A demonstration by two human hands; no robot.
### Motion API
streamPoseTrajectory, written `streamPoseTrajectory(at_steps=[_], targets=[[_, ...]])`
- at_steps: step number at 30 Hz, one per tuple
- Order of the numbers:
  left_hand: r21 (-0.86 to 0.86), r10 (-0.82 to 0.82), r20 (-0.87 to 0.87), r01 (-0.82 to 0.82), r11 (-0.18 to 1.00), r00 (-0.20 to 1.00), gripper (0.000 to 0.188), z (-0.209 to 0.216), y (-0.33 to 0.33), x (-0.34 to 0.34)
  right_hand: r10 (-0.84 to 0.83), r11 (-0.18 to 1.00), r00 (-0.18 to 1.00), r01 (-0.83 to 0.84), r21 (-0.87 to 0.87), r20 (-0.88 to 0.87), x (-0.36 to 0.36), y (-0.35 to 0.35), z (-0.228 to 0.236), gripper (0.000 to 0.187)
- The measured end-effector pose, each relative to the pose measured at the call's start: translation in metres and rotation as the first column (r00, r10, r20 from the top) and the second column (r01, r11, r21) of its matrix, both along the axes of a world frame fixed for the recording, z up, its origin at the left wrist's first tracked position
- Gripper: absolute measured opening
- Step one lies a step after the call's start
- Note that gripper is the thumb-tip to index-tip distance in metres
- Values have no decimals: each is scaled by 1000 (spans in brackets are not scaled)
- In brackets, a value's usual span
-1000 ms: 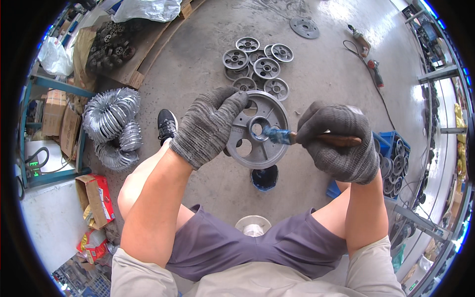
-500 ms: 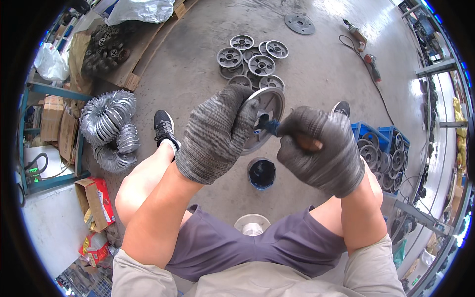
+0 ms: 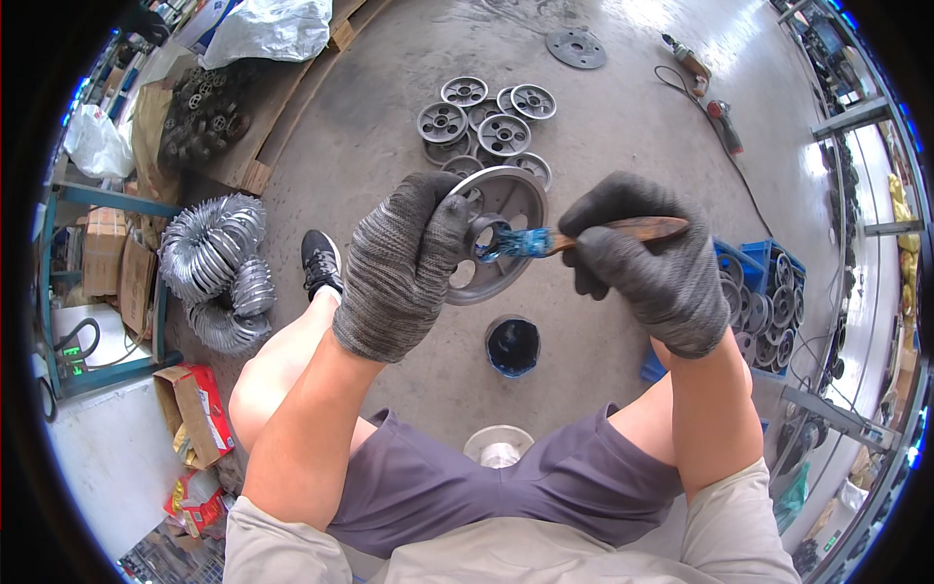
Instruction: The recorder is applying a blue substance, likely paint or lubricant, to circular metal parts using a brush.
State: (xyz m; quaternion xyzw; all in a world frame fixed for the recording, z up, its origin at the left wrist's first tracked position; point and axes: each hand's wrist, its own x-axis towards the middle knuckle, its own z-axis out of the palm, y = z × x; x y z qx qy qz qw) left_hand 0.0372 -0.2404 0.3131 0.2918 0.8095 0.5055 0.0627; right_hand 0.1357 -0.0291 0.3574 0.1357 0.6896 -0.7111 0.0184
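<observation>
My gloved left hand (image 3: 404,263) grips the rim of a grey metal wheel (image 3: 520,195), held tilted up above the floor. In my gloved right hand (image 3: 647,258) is a paintbrush (image 3: 632,229) with a wooden handle, pinched between thumb and fingers. Its blue-smeared bristles touch the hub at the wheel's centre. Below the wheel, between my legs, stands a small round tin (image 3: 513,346) with dark blue stuff in it. Part of the wheel is hidden behind my left fingers.
Several similar wheels (image 3: 504,134) lie piled on the floor ahead. Blue crates (image 3: 778,255) of wheels stand at the right. A flat metal disc (image 3: 576,49) and corded power tools (image 3: 725,127) lie farther off. Silver flexible ducting (image 3: 214,248) sits at the left near a wooden pallet (image 3: 258,175).
My right hand has turned and opened its grip slightly, so the brush handle now shows and the bristles point left into the hub. The wheel has shifted slightly left.
</observation>
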Motion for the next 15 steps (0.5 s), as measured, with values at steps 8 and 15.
streamPoseTrajectory(at_steps=[8, 15], targets=[[-20, -5, 120, 8, 1000, 993, 29, -4, 1, 2, 146, 949, 989, -140, 282, 1, -3, -5, -9, 17], [-30, -2, 139, 7, 1000, 990, 30, -36, 15, -11, 86, 858, 930, 113, 501, -358, 13, 40, 7, 13]])
